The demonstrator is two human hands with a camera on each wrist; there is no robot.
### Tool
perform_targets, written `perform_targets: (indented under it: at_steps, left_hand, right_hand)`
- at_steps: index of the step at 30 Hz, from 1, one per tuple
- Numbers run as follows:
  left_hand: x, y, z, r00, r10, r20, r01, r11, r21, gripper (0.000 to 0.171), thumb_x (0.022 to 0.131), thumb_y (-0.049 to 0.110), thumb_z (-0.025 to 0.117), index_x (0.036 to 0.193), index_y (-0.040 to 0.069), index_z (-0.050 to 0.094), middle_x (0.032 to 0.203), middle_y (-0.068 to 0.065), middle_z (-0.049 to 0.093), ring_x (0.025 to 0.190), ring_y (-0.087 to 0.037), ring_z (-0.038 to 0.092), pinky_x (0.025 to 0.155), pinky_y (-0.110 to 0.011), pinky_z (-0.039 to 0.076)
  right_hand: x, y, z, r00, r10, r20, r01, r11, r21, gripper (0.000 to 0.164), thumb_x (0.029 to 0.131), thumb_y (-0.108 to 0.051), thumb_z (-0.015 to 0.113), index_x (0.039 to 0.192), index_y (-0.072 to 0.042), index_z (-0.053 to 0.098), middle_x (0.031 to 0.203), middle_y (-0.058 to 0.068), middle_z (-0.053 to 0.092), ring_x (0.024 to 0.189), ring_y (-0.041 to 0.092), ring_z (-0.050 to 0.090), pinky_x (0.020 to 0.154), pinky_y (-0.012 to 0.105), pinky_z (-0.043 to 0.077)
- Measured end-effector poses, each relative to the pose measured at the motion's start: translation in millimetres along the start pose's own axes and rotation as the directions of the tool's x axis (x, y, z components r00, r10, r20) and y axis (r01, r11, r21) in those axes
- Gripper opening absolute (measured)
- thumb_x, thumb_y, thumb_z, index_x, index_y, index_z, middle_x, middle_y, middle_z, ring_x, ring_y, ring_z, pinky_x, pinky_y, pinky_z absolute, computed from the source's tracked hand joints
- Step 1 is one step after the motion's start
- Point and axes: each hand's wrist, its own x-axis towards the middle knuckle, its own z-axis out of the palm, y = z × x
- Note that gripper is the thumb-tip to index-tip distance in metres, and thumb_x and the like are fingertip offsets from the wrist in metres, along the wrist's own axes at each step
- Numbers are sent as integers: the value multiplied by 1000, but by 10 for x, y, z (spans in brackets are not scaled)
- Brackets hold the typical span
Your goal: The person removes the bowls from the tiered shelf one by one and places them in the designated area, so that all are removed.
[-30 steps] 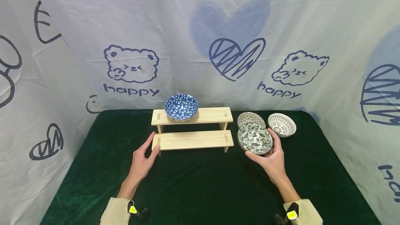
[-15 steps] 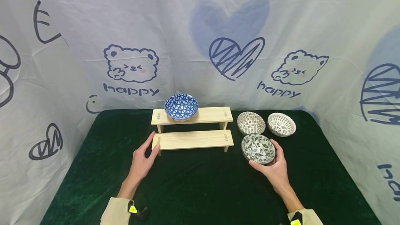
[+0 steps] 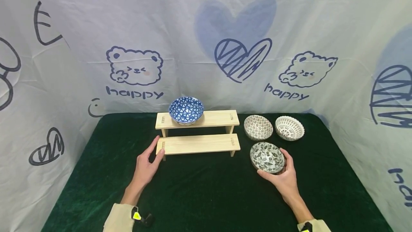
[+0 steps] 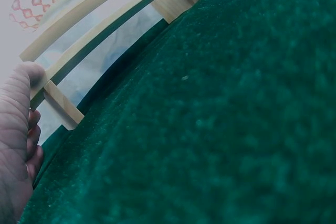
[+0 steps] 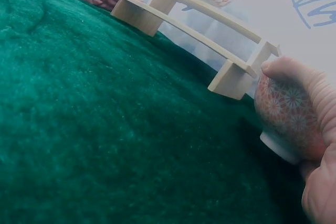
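Note:
In the head view my right hand (image 3: 281,178) grips a small bowl (image 3: 267,157) with a dark leaf pattern by its near right side, thumb in front and fingers behind. The right wrist view shows this bowl (image 5: 289,111) slightly tilted, its foot just over the green cloth. My left hand (image 3: 146,167) holds the left end of the lower step of a two-step wooden stand (image 3: 197,144), thumb at the front corner and a finger at the back corner. On the upper step (image 3: 219,118) sits a blue-and-white bowl (image 3: 186,110), left of its middle.
Behind the held bowl stand a brown-patterned bowl (image 3: 258,127) and, to its right, a white openwork bowl (image 3: 290,128). Dark green cloth (image 3: 206,196) covers the table. A printed white curtain (image 3: 193,38) hangs around the back and sides.
My right hand has drawn the leaf-patterned bowl toward me and slightly right, away from the brown-patterned bowl it overlapped. My left hand and the stand have stayed in place.

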Motion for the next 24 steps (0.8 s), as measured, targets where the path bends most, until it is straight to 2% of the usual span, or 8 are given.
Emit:
perform_targets:
  at_steps: [4, 6, 10, 12, 14, 18, 24]
  left_hand:
    - [-3, 4, -5, 1000, -8, -2, 8, 1000, 2, 61, 106, 31, 64, 159, 11, 44, 163, -8, 44, 149, -34, 43, 121, -62, 32]
    - [-2, 2, -7, 1000, -8, -3, 8, 1000, 3, 61, 106, 31, 64, 159, 11, 44, 163, -8, 44, 149, -34, 43, 121, -62, 32]
    - [-1, -3, -7, 1000, -10, -1, 10, 1000, 1, 61, 106, 31, 64, 160, 11, 44, 163, -7, 44, 150, -34, 43, 121, -62, 32]
    - [0, -8, -7, 1000, -12, 2, 12, 1000, 3, 62, 106, 31, 64, 160, 11, 43, 163, -7, 43, 150, -34, 42, 121, -63, 32]
    - [-3, -5, -7, 1000, -15, 4, 15, 1000, 2, 62, 106, 32, 64, 160, 12, 43, 163, -6, 43, 150, -33, 42, 121, -63, 31]
    - [-1, -1, -6, 1000, -17, 6, 17, 1000, 1, 62, 106, 32, 64, 160, 12, 43, 164, -6, 43, 150, -33, 41, 121, -62, 31]
    - [-8, 9, 6, 1000, -9, 0, 9, 1000, -3, 61, 106, 31, 64, 160, 11, 44, 163, -7, 44, 150, -33, 43, 121, -61, 32]
  right_hand:
    - [-4, -1, -6, 1000, 28, 4, -28, 999, -19, 117, 72, -11, 97, 162, -14, 24, 161, 11, 35, 145, 27, 38, 99, 3, 36]
    - [-6, -10, -10, 999, 43, 7, -43, 998, -37, 118, 72, -14, 98, 163, -16, 22, 163, 11, 34, 146, 26, 37, 103, 8, 36]
    - [-8, -28, -19, 998, 65, 20, -63, 996, -57, 120, 73, -17, 98, 164, -17, 19, 165, 11, 31, 148, 27, 35, 118, 32, 36]
    - [-10, -37, -26, 997, 72, 34, -70, 995, -67, 122, 74, -18, 97, 165, -17, 17, 166, 13, 28, 149, 30, 34, 121, 45, 34]
    - [-12, -47, -36, 996, 79, 50, -75, 994, -85, 124, 74, -19, 97, 167, -17, 14, 167, 15, 26, 150, 33, 32, 123, 53, 31]
    - [-12, -74, -64, 993, 90, 80, -78, 987, -142, 128, 75, -24, 96, 169, -17, 8, 170, 19, 21, 154, 39, 25, 125, 58, 26]
    - [-20, -96, -112, 990, 96, 104, -73, 976, -207, 130, 76, -31, 96, 169, -17, 6, 173, 18, 14, 159, 39, 16, 127, 60, 19]
